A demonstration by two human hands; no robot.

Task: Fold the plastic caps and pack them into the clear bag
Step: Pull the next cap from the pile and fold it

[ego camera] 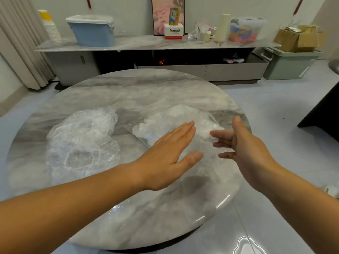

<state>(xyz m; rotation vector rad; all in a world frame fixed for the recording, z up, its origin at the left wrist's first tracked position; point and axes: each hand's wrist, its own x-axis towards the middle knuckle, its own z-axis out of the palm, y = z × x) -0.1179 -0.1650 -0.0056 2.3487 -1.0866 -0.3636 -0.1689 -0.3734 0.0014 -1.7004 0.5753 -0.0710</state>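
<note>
Caps (82, 140) of thin crinkled plastic lie in a loose heap on the left part of the round marble bench (139, 88), which fills most of the view from where I stand. Behind it a long, low sideboard (128, 44) runs along the far wall, with a curtain (16, 43) hanging at its left end. On the floor to the right sits a green bin (288, 65) with a cardboard box (297, 38) on its lid. A blue bin (93, 32) stands on the sideboard beside a stack of paper cups (50, 26).

Right of the heap, and just apart from it, the clear bag (176, 118) lies flat on the bench, with a whitish wad of more caps inside its far end.

The left hand (170, 154) reaches over the near part of the bag, palm down, fingers straight and close together, thumb out to the side. It grips nothing, and I cannot tell if it presses the film or hovers just above.

The right hand (242, 142) is at the bag's right side, palm turned towards the left hand, fingers spread and loosely bent, thumb up. Its fingertips are near the wad, and it holds nothing I can make out.

A small white and red box (173, 31) stands mid-sideboard.
</note>
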